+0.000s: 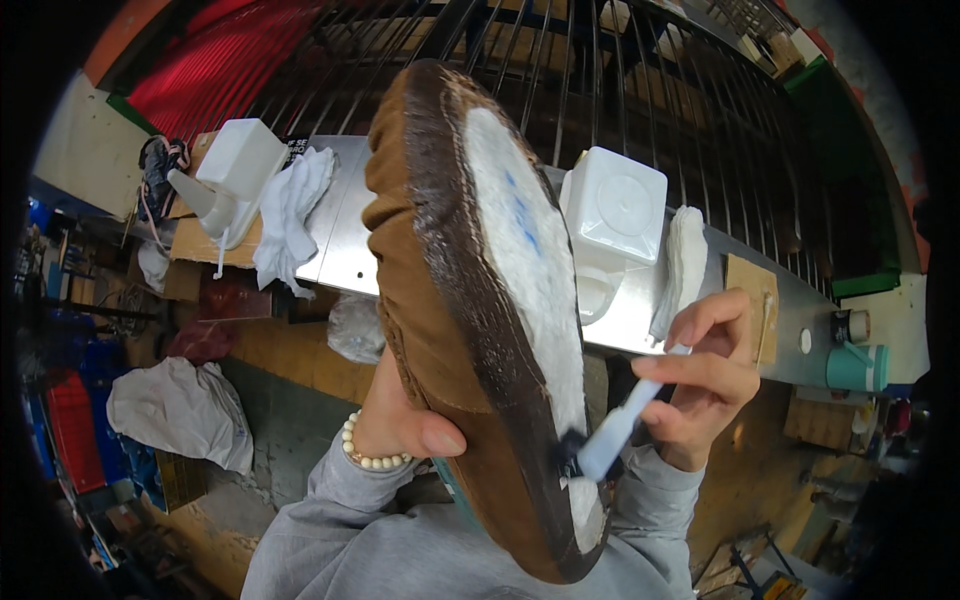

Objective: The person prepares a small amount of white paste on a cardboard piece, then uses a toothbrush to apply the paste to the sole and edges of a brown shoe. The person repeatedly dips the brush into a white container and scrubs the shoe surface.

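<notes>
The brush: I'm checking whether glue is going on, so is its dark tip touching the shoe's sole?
Touching. In the head view, the brush in the right hand presses its bristles against the shoe sole's dark rim.

Beyond the grip runs a steel counter [350, 250], and behind it stand black metal bars [600, 70] — a red shutter [210, 60] shows past them on the left. Below the counter a wooden panel [300, 355] meets the concrete floor [275, 430], where a grey sack [180, 410] lies — blue crates [95, 380] further left.
</notes>
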Available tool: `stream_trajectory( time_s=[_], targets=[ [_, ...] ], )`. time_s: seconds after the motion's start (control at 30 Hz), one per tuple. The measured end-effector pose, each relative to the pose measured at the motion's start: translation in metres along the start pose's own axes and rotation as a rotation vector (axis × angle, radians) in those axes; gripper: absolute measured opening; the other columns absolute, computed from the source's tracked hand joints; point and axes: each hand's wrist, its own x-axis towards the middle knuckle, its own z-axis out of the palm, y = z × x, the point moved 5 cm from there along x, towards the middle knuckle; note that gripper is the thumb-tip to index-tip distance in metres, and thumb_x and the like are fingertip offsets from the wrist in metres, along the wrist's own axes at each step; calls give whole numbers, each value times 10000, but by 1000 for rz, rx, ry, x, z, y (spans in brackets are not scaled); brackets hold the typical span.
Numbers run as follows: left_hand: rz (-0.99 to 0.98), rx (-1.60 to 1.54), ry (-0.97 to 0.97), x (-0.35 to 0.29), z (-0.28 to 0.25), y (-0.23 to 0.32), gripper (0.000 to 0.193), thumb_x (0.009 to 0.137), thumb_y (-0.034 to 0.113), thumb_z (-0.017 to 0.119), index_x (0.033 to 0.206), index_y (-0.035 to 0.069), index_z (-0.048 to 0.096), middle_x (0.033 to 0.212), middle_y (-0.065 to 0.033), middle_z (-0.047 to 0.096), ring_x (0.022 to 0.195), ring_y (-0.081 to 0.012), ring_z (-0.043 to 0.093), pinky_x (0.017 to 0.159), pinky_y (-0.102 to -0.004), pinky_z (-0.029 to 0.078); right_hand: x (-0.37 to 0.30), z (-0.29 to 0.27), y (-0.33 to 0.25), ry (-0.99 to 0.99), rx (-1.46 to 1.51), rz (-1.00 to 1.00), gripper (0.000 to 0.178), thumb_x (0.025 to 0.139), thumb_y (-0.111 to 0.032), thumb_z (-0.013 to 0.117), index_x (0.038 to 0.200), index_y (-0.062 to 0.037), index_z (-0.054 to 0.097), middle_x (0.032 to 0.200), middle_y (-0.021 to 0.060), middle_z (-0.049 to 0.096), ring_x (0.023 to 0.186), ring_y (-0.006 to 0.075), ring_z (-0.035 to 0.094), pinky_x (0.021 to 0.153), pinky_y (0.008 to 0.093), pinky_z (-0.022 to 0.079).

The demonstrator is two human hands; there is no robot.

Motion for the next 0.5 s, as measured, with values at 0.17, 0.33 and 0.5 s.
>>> stream_trajectory(
  time_s=[0.17, 0.33, 0.5],
  targets=[
    [10, 7, 12, 0, -2, 1, 1357, 625, 435, 957, 1592, -24, 124, 1579, -246, 291, 1413, -371, 409, 1148, -488, 404, 1, 1, -9, 53, -103, 7, 426, 529, -340, 963, 902, -161, 859, 926, 6, 485, 825, 150, 475, 673, 267, 341],
    [14, -3, 30, -1, -4, -2, 1333, 651, 436, 940, 1599, -15, 118, 1585, -261, 268, 1418, -393, 396, 1146, -506, 406, 13, 0, -17, 83, -240, -24, 442, 495, -316, 953, 901, -168, 856, 921, 14, 481, 823, 158, 472, 699, 278, 350],
    [21, 1, 52, -4, -7, 0, 1309, 678, 437, 922, 1605, -5, 112, 1591, -277, 245, 1423, -415, 382, 1145, -524, 407, 23, -3, -23, 73, -301, -54, 445, 487, -304, 949, 902, -174, 853, 935, 17, 469, 858, 170, 471, 721, 287, 354]
  ],
)
